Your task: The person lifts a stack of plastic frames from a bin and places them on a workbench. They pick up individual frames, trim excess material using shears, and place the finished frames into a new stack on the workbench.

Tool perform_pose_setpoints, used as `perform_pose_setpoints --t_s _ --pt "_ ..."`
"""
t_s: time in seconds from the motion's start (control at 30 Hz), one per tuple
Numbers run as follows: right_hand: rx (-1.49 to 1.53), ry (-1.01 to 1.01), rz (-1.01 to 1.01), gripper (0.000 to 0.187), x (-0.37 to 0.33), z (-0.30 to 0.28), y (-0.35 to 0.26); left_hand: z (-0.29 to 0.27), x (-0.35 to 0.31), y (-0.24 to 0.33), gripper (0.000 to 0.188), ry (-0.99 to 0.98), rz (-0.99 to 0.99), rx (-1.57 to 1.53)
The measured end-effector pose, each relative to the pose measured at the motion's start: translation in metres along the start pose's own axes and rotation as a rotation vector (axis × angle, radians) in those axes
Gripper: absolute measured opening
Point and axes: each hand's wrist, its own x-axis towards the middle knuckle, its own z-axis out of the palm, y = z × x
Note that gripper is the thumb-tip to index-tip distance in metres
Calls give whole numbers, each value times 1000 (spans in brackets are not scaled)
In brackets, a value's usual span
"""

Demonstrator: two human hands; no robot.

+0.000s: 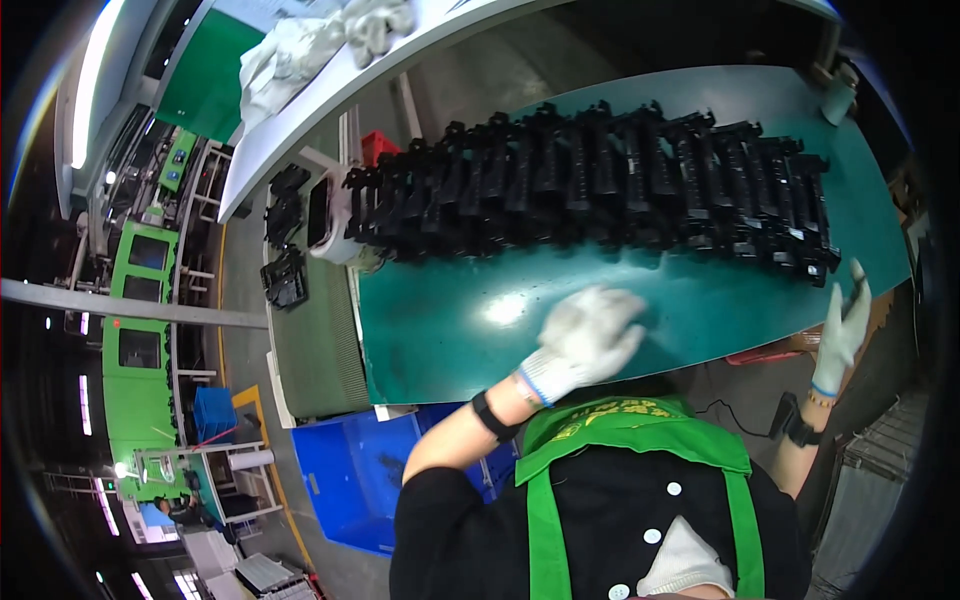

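My left hand (588, 338), in a white knit glove, is over the front part of the green tabletop (440, 330). Its fingers are smeared by motion, and nothing held can be made out. Beyond it a long row of black plastic parts (600, 175) stands packed side by side across the table. My right hand (845, 325), also gloved in white, is raised off the table's right edge, fingers stretched out and holding nothing. It is nearest to the right end of the row, apart from it.
Below the table's left end sits a blue bin (350, 480). A conveyor belt (310, 340) runs along the left, with a few black parts (285, 275) on it. A white shelf (350, 80) carrying gloves arches over the far left. Green machines (140, 350) stand farther left.
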Motion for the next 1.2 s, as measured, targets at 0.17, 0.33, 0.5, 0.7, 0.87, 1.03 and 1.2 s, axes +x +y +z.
perform_pose_setpoints --t_s 0.17,0.33,0.5,0.7,0.87,1.03,1.2 --pt "164 -74 -122 47 -64 47 -104 -38 -120 -75 33 110 -533 158" --pt "153 -787 -525 42 -124 143 -238 -110 -215 -142 40 94 -790 464" --pt "18 -1150 -804 29 -184 239 -303 -201 -294 -210 50 -118 -1021 583" --pt "25 -1279 -927 20 -252 335 -346 -295 -353 -333 67 -413 -1210 675" --pt "64 -1113 -987 20 -293 390 -372 -330 -348 -446 62 -214 -1162 785" --pt "23 -1149 -948 22 -305 409 -370 -339 -310 -507 56 -239 -1182 822" --pt "3 -1167 -930 27 -306 409 -372 -327 -297 -549 44 -142 -1082 860"
